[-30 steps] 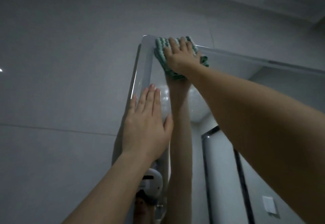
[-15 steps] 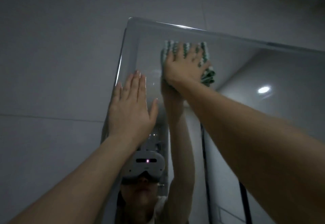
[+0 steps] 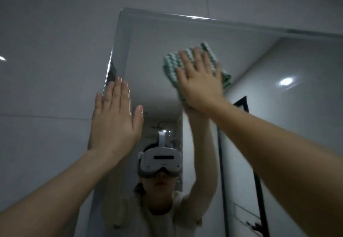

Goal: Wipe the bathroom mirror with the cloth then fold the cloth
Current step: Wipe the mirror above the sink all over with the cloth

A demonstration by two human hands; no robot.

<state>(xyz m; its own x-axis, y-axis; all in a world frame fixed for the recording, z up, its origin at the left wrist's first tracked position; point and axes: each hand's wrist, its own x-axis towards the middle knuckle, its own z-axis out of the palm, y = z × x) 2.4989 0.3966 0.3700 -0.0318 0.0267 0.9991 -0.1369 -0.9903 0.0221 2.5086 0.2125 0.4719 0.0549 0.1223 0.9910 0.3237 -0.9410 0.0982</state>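
Note:
The bathroom mirror [image 3: 148, 60] hangs on a grey tiled wall, its top left corner in view above me. A green and white textured cloth [image 3: 171, 64] lies flat against the glass near the top. My right hand [image 3: 199, 80] presses it there with straight, spread fingers. My left hand [image 3: 115, 114] rests flat with straight fingers on the mirror's left edge, lower than the cloth. The cloth's lower part is hidden behind my right hand.
The grey tiled wall [image 3: 46, 69] runs left of and above the mirror. The glass reflects a person with raised arms wearing a white headset [image 3: 160, 160], a dark door frame [image 3: 243, 104] and a ceiling light [image 3: 285, 81].
My right hand has slid the cloth down and to the right from the mirror's top left corner. The view has tilted down, showing more of the mirror. My left hand stays on the left edge.

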